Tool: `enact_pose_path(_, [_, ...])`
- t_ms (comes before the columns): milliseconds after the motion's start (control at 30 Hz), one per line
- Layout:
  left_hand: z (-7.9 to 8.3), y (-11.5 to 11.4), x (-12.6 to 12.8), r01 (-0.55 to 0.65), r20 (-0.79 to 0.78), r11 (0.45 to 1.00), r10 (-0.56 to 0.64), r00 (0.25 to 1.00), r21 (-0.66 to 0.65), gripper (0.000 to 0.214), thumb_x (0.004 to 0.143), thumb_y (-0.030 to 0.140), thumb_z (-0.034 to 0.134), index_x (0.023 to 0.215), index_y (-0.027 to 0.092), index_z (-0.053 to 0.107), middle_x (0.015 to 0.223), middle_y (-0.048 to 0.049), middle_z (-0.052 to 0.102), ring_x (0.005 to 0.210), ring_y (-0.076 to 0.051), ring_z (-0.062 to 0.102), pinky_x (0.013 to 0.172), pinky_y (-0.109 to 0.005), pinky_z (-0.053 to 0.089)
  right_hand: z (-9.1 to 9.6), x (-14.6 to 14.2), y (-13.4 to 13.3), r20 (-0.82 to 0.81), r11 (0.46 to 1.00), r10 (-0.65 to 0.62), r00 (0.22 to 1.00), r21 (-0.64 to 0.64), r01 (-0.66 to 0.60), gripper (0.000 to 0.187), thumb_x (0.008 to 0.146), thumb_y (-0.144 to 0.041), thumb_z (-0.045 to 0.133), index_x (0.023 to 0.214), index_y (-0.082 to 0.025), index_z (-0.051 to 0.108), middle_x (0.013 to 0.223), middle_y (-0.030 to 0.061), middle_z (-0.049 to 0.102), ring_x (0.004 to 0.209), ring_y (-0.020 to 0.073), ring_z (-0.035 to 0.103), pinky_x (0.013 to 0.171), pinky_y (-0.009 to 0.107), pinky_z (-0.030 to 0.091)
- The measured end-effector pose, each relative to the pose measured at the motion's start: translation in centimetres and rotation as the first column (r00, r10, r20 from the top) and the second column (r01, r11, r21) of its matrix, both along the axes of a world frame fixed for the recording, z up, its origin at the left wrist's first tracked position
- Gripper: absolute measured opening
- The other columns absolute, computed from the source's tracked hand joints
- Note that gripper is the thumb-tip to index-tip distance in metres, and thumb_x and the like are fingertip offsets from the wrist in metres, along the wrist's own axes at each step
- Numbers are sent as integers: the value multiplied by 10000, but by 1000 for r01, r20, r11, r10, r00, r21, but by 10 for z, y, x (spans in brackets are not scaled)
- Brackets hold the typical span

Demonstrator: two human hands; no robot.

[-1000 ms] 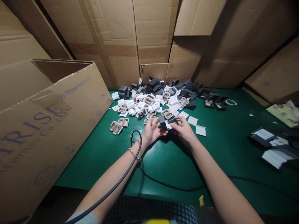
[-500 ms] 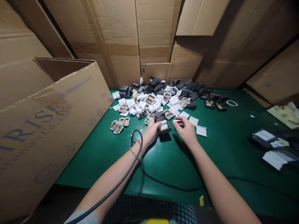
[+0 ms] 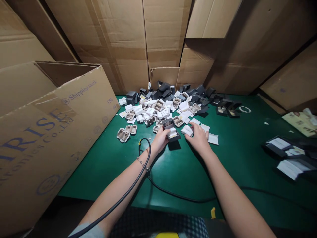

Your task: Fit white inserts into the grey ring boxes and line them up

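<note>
My left hand [image 3: 160, 139] grips a small dark hinged box [image 3: 171, 130] that stands open, with a white insert inside it. My right hand [image 3: 199, 138] is just to its right on the green table [image 3: 223, 158], fingers closed round a small white insert [image 3: 187, 130]. Beyond both hands lies a heap of white and beige inserts [image 3: 158, 112]. Behind that heap is a pile of dark small boxes [image 3: 193, 92]. A black cable [image 3: 148, 165] loops over my left wrist.
A big open shipping carton [image 3: 49, 125] stands at the left. Cardboard boxes [image 3: 163, 39] wall the back and right. White cards [image 3: 213, 138] lie near my right hand. Dark trays with white sheets [image 3: 287, 152] and a white ring [image 3: 245, 109] lie at the right.
My right hand let go of the dark box and moved right, closing on a white insert. The left hand kept the box, now open, and shifted slightly away from me.
</note>
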State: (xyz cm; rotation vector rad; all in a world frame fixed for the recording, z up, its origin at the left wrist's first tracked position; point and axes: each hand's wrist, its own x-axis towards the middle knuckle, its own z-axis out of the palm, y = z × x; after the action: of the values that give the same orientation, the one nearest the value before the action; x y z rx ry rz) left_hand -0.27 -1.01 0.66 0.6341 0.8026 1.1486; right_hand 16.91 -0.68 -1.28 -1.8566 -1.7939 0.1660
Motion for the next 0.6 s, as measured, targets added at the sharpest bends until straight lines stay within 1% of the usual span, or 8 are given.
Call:
enact_pose_path(133, [-3,2,0,-32,12,999,33,999,-16,307,695,151,570,1000,182,543,868,-18,657,750,-149,628,688,-292,527,3,-4,-4,-22,991,120,993,66,-118,507,715,-226,528,1219,-248,468,1091,100,606,1033,313,555,982,658,252])
enact_pose_path(233, [-8,4,0,-84,3,996,84,996,3,317,656,120,566,964,194,558,855,3,645,716,-126,594,634,-240,487,9,-7,-9,-23,966,164,986,208,-156,482,735,-217,525,1210,-260,455,1107,89,591,1053,293,548,1033,658,202])
enact_pose_path(300, [-11,6,0,-120,-19,991,121,992,53,342,629,97,561,957,193,583,874,3,648,728,-119,579,639,-223,465,15,-8,-12,-47,932,186,981,325,-161,473,744,-215,536,1206,-258,443,1132,95,578,1060,283,547,1038,627,250])
enact_pose_path(333, [-11,6,0,-126,-27,988,129,991,87,372,624,94,564,981,193,595,906,-3,655,758,-124,582,666,-227,464,17,-9,-13,-69,913,204,977,373,-164,480,747,-214,543,1213,-256,432,1140,99,572,1059,278,549,1024,597,303])
enact_pose_path(400, [-11,6,0,-105,-33,984,111,993,145,475,627,103,581,1092,201,595,1017,-26,663,866,-156,599,757,-262,470,21,-10,-16,-127,886,249,960,431,-173,516,752,-211,555,1244,-255,403,1144,105,561,1041,262,559,953,515,422])
enact_pose_path(433, [-10,6,0,-84,-32,983,90,995,162,543,629,109,593,1162,210,574,1082,-37,657,930,-178,602,807,-289,469,23,-11,-17,-155,879,274,949,441,-181,539,753,-208,560,1262,-255,388,1147,106,556,1023,251,569,909,474,465])
enact_pose_path(500, [-9,5,0,-42,-29,985,47,998,169,663,632,114,611,1277,231,510,1197,-52,625,1040,-212,588,889,-334,454,25,-13,-19,-201,877,318,926,433,-207,570,755,-201,565,1287,-258,370,1149,103,555,977,228,590,852,421,504])
enact_pose_path(600, [-10,5,-1,-20,-33,981,27,999,193,715,654,122,619,1340,237,453,1292,-56,576,1122,-217,556,947,-342,428,28,-17,-22,-254,886,368,895,389,-254,577,748,-192,572,1289,-261,385,1117,83,576,927,204,606,825,386,518])
